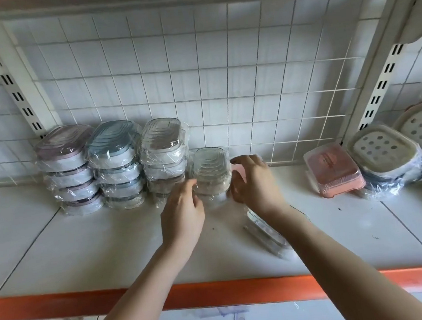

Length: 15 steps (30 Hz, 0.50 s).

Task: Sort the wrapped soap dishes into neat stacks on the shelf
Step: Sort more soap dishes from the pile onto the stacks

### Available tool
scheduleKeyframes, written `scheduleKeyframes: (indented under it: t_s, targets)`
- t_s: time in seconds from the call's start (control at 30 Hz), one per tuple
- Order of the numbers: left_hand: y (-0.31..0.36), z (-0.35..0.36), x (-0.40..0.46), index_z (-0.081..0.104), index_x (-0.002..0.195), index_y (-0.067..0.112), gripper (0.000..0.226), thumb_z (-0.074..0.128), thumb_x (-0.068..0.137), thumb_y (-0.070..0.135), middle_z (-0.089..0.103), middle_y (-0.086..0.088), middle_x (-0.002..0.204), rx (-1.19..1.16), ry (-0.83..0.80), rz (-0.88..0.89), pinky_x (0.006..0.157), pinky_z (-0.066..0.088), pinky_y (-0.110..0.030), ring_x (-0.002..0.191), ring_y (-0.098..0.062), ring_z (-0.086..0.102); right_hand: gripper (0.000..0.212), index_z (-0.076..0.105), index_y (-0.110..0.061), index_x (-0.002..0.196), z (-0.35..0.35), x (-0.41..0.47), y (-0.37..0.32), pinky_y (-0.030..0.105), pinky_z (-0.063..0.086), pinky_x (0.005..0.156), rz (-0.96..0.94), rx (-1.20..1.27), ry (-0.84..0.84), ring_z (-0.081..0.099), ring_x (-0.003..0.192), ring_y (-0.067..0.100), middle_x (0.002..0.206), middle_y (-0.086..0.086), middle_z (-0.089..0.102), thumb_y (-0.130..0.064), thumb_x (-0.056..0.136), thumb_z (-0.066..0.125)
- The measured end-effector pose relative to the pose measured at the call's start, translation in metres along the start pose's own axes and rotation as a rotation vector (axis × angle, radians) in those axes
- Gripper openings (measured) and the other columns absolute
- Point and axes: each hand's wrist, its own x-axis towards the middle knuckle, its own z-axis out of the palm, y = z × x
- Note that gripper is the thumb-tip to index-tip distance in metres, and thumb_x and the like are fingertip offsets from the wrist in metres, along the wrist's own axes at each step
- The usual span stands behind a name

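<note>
Both hands cupping a short stack of wrapped soap dishes [211, 171] on the white shelf [83, 248], left hand [184, 210] curled against its left side; right hand [253, 181] gripping its right side; three taller stacks [116, 165] just left, near the wire grid.

No readable text, labels or numbers anywhere.

Left of the white stack [163, 154], two more stacks block. Right of it, past both hands, bare shelf [293, 176] to the pink dish [333, 172]; front mostly open, one wrapped item [265, 232], possibly flat.
</note>
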Motion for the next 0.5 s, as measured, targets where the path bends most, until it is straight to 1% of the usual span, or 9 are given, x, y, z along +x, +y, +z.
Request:
scheduleKeyframes:
  t_s: [0.1, 0.17, 0.27, 0.4, 0.47, 0.5]
  targets:
    - [0.003, 0.001, -0.015, 0.064, 0.111, 0.016, 0.033, 0.056, 0.083, 0.001, 0.065, -0.001, 0.109, -0.015, 0.05, 0.031, 0.075, 0.048, -0.036, 0.103, -0.024, 0.059, 0.024, 0.063, -0.015, 0.111, -0.018, -0.018, 0.014, 0.042, 0.044, 0.09, 0.048, 0.016, 0.076, 0.054, 0.105, 0.032, 0.115, 0.009, 0.06, -0.016, 0.09, 0.053]
    - [0.009, 0.004, -0.026, 0.065, 0.107, 0.019, 0.031, 0.055, 0.083, 0.002, 0.067, 0.002, 0.105, -0.047, 0.011, 0.033, 0.074, 0.047, -0.034, 0.099, -0.022, 0.06, 0.022, 0.064, -0.017, 0.11, -0.026, -0.033, 0.027, 0.044, 0.045, 0.088, 0.099, -0.001, 0.103, 0.054, 0.104, 0.031, 0.112, 0.008, 0.061, -0.02, 0.09, 0.054]
    - [0.021, 0.013, -0.042, 0.064, 0.107, 0.022, 0.029, 0.054, 0.085, 0.005, 0.067, 0.006, 0.106, -0.108, -0.092, 0.015, 0.075, 0.047, -0.033, 0.095, -0.02, 0.061, 0.024, 0.062, -0.018, 0.111, -0.03, -0.057, 0.044, 0.046, 0.044, 0.092, 0.168, -0.001, 0.062, 0.053, 0.109, 0.03, 0.113, 0.007, 0.059, -0.027, 0.089, 0.059]
    - [0.03, 0.032, -0.06, 0.063, 0.109, 0.018, 0.029, 0.056, 0.084, 0.005, 0.063, 0.0, 0.109, -0.176, -0.194, 0.007, 0.079, 0.05, -0.04, 0.092, -0.024, 0.062, 0.04, 0.055, -0.017, 0.12, -0.03, -0.084, 0.062, 0.045, 0.041, 0.096, 0.221, -0.017, -0.036, 0.046, 0.114, 0.029, 0.121, 0.007, 0.053, -0.038, 0.086, 0.062]
    - [0.03, 0.041, -0.065, 0.062, 0.108, 0.013, 0.029, 0.057, 0.081, 0.001, 0.063, -0.005, 0.104, -0.225, -0.204, 0.03, 0.077, 0.052, -0.043, 0.088, -0.026, 0.062, 0.054, 0.05, -0.016, 0.127, -0.029, -0.095, 0.068, 0.044, 0.039, 0.097, 0.224, -0.007, -0.064, 0.044, 0.116, 0.029, 0.125, 0.008, 0.051, -0.047, 0.084, 0.062]
    - [0.03, 0.045, -0.067, 0.062, 0.107, 0.011, 0.029, 0.058, 0.08, 0.0, 0.063, -0.006, 0.101, -0.248, -0.208, 0.041, 0.077, 0.052, -0.044, 0.087, -0.027, 0.063, 0.064, 0.047, -0.016, 0.13, -0.029, -0.099, 0.07, 0.044, 0.039, 0.098, 0.231, 0.013, -0.063, 0.043, 0.117, 0.029, 0.126, 0.007, 0.05, -0.055, 0.08, 0.06]
